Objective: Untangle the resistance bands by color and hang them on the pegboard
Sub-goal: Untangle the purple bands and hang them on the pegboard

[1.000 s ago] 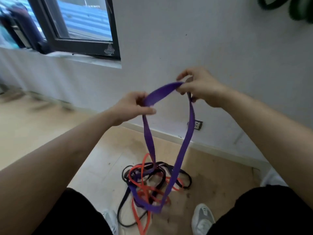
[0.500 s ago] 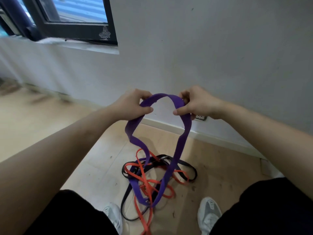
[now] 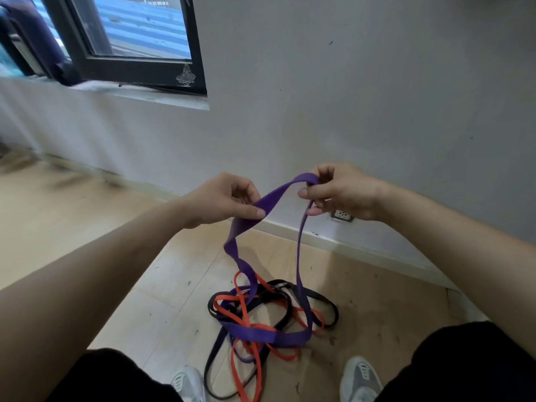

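Both hands hold the purple band [image 3: 300,250] up in front of the wall [image 3: 362,97]. The left hand [image 3: 223,201] pinches it between thumb and curled fingers; the right hand [image 3: 339,192] grips the top of the loop, fingers curled round it. Between the hands the band runs as a short, slightly twisted span. Two lengths hang down from there to the floor [image 3: 145,300], where the band's lower end lies flat across the pile. That pile holds an orange band [image 3: 246,317] and a black band [image 3: 327,306], looped over and through each other; whether the purple one is caught under them is hard to tell. Two grey shoes [image 3: 361,378] stand at either side of the pile's near edge. A dark-framed window [image 3: 130,33] sits upper left, and a socket [image 3: 342,215] shows just below the right hand.
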